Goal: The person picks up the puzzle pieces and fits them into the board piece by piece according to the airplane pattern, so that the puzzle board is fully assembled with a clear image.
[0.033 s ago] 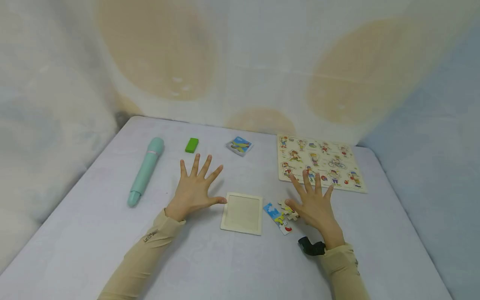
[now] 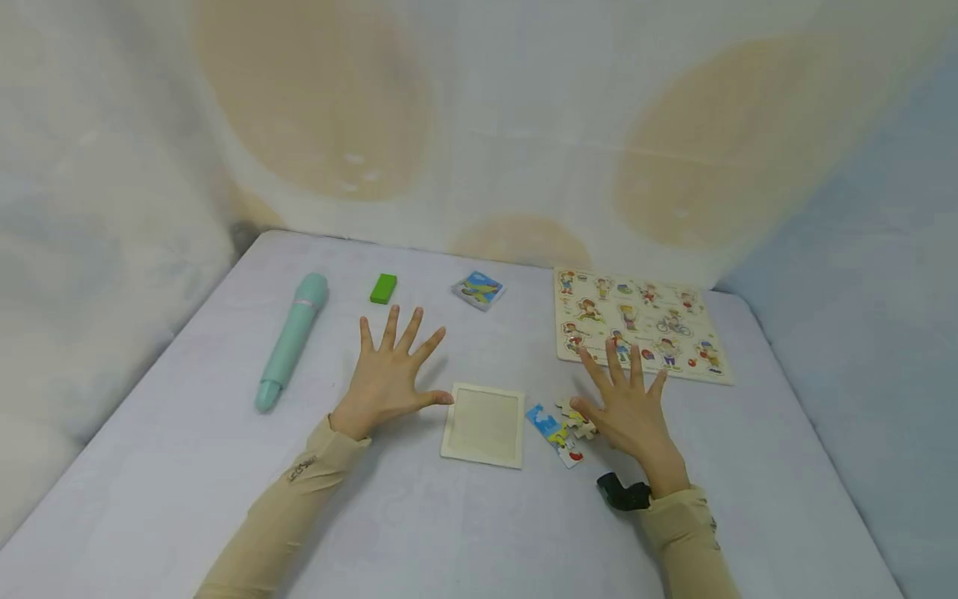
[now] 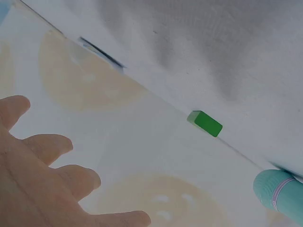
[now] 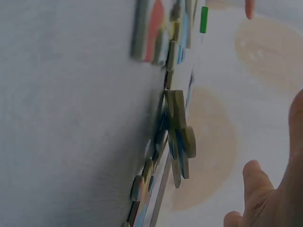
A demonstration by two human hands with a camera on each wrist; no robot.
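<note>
No word reads clearly: small dark lettering (image 2: pixel 302 469) on the left sleeve (image 2: pixel 279 520) and marks (image 2: pixel 712 524) on the right sleeve (image 2: pixel 677 537) stay illegible.

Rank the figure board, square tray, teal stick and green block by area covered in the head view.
1. Figure board, clearly largest
2. Square tray
3. Teal stick, longer than the tray but much narrower
4. Green block, clearly smallest
</note>
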